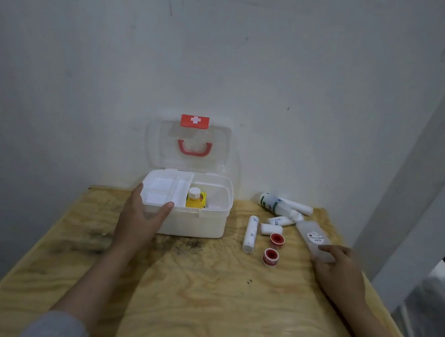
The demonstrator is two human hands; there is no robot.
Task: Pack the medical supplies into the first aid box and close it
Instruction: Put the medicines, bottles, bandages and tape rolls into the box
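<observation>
— Plywood table [198, 293] against a stained wall, first aid box [194, 221] at the back, lid up, yellow bottle [194, 198] inside.
— And the hands?
— Left hand [141, 218] spread on the box's front left corner. Right hand [341, 270] rests fingertips on a flat clear case [311, 236], beside the bandage rolls [250, 233] and two red tape rolls [273, 248].
</observation>
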